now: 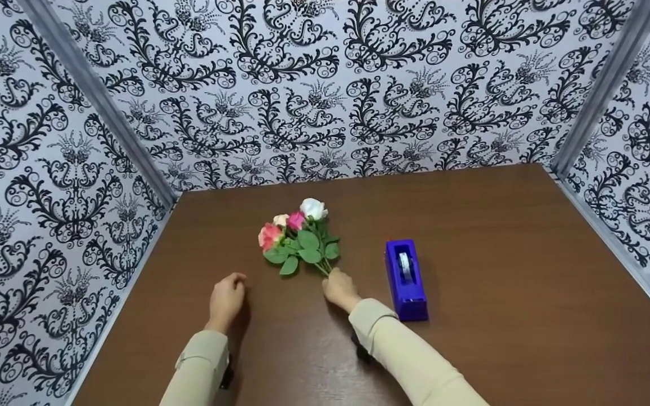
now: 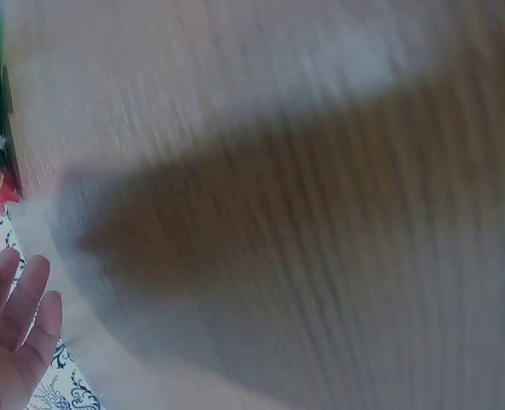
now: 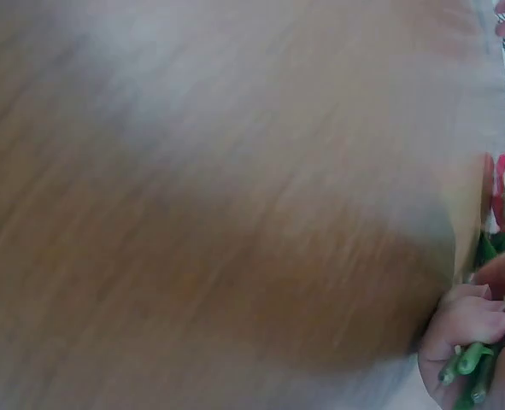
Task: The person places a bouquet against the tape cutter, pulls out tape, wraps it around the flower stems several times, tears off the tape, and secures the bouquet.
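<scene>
A bunch of roses (image 1: 309, 241) with white, pink, cream and coral blooms lies slanted over the brown table, its heads toward the back wall. My right hand (image 1: 341, 288) grips the green stems (image 3: 469, 359) near their lower ends; the cut ends poke out of the curled fingers in the right wrist view. To the left of the bouquet, my left hand (image 1: 227, 301) is held at the table with nothing in it. Its fingers (image 2: 21, 312) look loosely extended in the left wrist view.
A blue tape dispenser (image 1: 407, 279) with a roll of clear tape stands right of my right hand. The wooden table (image 1: 500, 254) meets patterned walls (image 1: 313, 96) at the back and sides. Dark straps show under both sleeves.
</scene>
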The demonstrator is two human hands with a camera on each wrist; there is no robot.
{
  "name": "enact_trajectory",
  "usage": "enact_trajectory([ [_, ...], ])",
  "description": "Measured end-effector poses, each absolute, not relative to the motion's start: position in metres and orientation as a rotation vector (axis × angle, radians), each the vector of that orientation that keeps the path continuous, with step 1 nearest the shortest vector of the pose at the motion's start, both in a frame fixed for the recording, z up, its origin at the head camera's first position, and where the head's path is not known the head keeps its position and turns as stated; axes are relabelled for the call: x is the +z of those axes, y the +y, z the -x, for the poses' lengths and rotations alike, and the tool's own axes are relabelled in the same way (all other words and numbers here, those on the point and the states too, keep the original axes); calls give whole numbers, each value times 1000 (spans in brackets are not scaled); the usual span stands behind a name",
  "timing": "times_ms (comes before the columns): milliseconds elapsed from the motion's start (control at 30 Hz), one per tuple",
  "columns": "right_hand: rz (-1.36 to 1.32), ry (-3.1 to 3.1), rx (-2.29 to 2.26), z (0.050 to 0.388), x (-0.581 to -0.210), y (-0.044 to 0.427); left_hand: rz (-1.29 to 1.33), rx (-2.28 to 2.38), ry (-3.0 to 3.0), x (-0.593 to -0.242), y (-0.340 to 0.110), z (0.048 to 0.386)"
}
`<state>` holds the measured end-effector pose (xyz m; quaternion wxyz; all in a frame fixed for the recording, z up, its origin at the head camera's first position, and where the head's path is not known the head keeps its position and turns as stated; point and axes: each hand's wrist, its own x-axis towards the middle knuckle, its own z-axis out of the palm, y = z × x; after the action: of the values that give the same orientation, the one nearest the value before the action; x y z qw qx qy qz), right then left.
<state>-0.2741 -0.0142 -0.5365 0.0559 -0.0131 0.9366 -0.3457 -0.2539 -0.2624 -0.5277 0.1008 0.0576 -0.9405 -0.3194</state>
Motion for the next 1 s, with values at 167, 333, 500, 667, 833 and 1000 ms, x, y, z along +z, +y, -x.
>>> enact_trajectory([
  [167,71,2831,-1151,289,-556,-11,-185,-916,-2755,-528,-267,253],
  [333,266,2885,-1218,334,-642,-6,-194,-917,-2766,-525,-268,251],
  [500,114,2671,-1341,305,-586,-4,-148,-924,-2738,-521,-264,248],
  [667,106,2595,-1411,268,-516,5,176,-763,-2560,-505,-247,245],
  [833,251,2647,-1347,252,-495,23,559,-589,-2334,-480,-213,242],
  [1000,619,2718,-1205,231,-494,51,752,-513,-2264,-455,-176,231],
])
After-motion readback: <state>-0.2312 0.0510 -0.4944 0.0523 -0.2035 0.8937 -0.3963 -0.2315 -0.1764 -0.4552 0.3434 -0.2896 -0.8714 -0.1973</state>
